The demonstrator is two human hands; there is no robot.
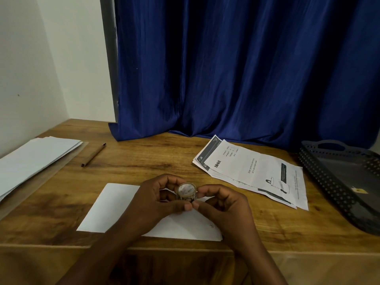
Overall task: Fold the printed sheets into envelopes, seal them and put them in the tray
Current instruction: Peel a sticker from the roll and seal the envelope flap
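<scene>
Here, thumb tips are seen meeting at the lower rim of a small tape roll [186,191], held up between both hands just above the envelope [115,206]. Left hand [158,199]: fingers curled round the roll's far and left side, thumb pressed at its near edge. Right hand [222,204]: thumb and forefinger pinched at the roll's right rim, prob. picking for the tape end. Both hands thus closed on the roll, neither slack.

Step judged: sealing, tape end being found. To be done well: roll to be kept steady by the left hand while the free end is lifted w/ a nail, not scraped; a short strip to be drawn straight so it doesn't fold onto itself; flap to be pressed flat before tape is laid across.

Outward: white envelope lies flat on the wooden table [144,157], near the front edge, partly under the wrists. Printed sheets [255,171] fanned to the right, touching nothing but the table. Dark perforated tray [329,182] at far right, well apart from the envelope. Stack of blank envelopes or paper [35,159] at left; brown pen [93,154] just beside it. Blue curtain [236,68] behind.

Hard to tell: tape end itself not visible; envelope flap hidden by hands, so closed or open can't be said. Tray cut off at frame's right edge; a small yellowish bit lies in it, unidentified. Small mark on envelope's near right part, illegible.
</scene>
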